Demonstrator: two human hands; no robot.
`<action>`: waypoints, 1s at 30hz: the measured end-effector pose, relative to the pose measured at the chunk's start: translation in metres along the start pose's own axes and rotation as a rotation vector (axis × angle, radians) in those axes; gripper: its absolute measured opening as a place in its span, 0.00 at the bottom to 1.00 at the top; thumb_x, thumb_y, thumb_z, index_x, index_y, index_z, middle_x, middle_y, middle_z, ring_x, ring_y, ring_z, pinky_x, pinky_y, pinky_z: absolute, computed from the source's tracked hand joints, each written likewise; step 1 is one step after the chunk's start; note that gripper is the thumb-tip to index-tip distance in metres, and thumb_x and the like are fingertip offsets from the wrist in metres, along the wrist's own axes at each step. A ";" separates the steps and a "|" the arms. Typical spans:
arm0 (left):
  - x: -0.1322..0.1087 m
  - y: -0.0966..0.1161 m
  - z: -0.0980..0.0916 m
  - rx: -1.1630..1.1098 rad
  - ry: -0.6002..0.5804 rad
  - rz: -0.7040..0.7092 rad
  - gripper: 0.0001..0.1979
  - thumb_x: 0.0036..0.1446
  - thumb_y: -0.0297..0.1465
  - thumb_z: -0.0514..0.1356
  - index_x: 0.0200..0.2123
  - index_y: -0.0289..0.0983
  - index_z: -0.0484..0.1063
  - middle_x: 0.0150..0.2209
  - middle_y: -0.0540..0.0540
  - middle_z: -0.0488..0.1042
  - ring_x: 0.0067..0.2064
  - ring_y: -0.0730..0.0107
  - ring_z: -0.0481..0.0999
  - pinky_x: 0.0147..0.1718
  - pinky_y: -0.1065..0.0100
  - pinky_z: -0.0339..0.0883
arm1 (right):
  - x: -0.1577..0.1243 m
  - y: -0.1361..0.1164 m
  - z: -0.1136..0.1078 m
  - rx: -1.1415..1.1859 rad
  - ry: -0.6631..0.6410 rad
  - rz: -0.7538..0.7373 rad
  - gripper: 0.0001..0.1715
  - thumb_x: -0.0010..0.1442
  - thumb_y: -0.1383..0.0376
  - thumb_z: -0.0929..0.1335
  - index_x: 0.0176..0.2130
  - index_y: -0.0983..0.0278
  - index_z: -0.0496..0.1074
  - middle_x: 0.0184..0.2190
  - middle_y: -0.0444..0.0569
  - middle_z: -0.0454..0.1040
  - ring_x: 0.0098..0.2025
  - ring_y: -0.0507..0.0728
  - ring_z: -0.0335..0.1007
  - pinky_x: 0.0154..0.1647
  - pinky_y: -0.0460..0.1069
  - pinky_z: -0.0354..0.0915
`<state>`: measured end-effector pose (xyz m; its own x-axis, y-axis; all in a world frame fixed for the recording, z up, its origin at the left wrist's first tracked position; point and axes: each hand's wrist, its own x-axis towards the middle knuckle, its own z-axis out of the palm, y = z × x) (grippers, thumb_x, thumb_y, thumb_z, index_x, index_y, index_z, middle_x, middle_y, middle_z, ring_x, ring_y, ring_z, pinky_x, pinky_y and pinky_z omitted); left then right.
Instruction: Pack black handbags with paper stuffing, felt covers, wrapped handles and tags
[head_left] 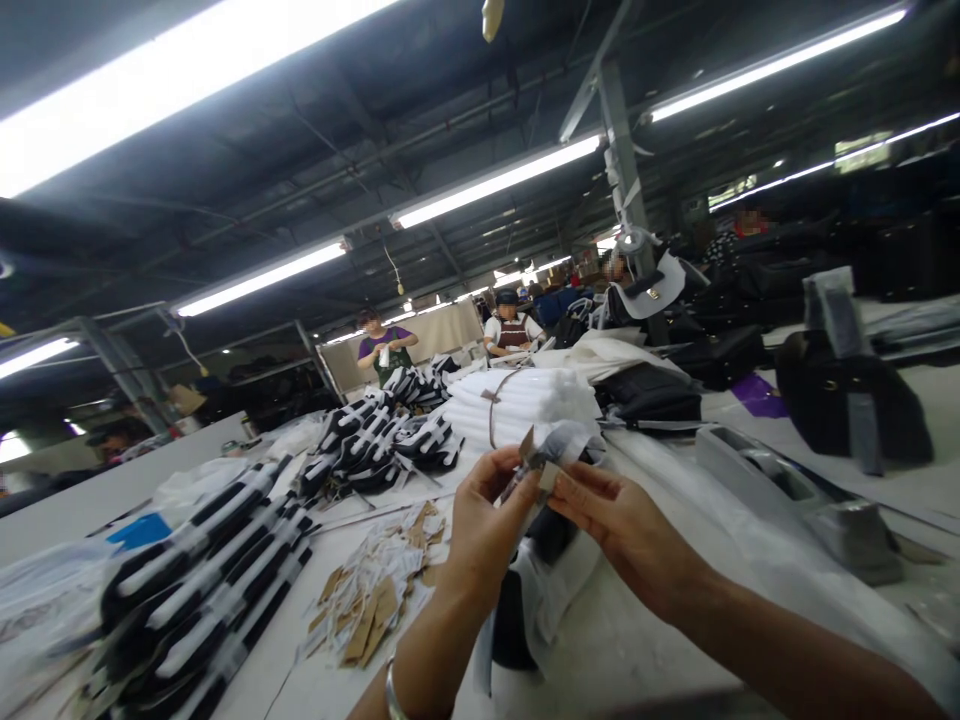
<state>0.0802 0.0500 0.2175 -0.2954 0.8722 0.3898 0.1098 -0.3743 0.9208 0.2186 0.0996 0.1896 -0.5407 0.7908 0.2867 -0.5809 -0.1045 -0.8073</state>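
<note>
My left hand (486, 505) is closed, thumb against fingers, on a small piece of brown paper (527, 444). My right hand (626, 530) pinches a small pale piece of paper (548, 477) close beside it. The two hands almost meet at the fingertips. Greyish, see-through wrapping shows around the fingers, blurred. Below them hangs or lies a black part with white wrapping (513, 622), its upper end hidden by my hands. Just beyond stands a bundle of white foam rolls (525, 400), bound with a brown tie.
Black pieces wrapped in white foam (202, 590) are stacked at left, with more (375, 440) behind. A heap of brown and white paper scraps (382, 585) lies on the table. At right are a grey tape dispenser (757, 470) and a black bag (851, 400). Two co-workers (386, 352) face me.
</note>
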 end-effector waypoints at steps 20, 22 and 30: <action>-0.005 0.012 -0.002 0.512 -0.015 0.201 0.09 0.60 0.38 0.62 0.31 0.40 0.76 0.28 0.48 0.77 0.32 0.64 0.76 0.33 0.69 0.66 | 0.010 0.020 0.007 -0.277 0.241 -0.154 0.24 0.56 0.46 0.72 0.39 0.62 0.73 0.27 0.44 0.70 0.25 0.52 0.58 0.27 0.49 0.58; -0.005 0.016 -0.004 0.674 0.028 0.269 0.07 0.59 0.36 0.63 0.30 0.41 0.79 0.27 0.47 0.78 0.31 0.63 0.77 0.33 0.69 0.64 | 0.010 0.022 0.009 -0.244 0.248 -0.140 0.24 0.55 0.47 0.73 0.40 0.62 0.73 0.27 0.44 0.70 0.25 0.51 0.57 0.26 0.48 0.57; -0.022 0.005 -0.001 1.003 0.112 0.447 0.22 0.54 0.21 0.61 0.51 0.42 0.78 0.53 0.37 0.77 0.50 0.46 0.78 0.48 0.57 0.69 | 0.014 0.029 0.014 -0.036 0.136 -0.122 0.22 0.52 0.52 0.76 0.42 0.61 0.75 0.38 0.48 0.77 0.38 0.58 0.72 0.36 0.49 0.67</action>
<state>0.0866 0.0291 0.2137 -0.1159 0.6696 0.7337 0.9332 -0.1795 0.3113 0.1857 0.0990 0.1772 -0.3793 0.8707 0.3131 -0.6137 0.0165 -0.7894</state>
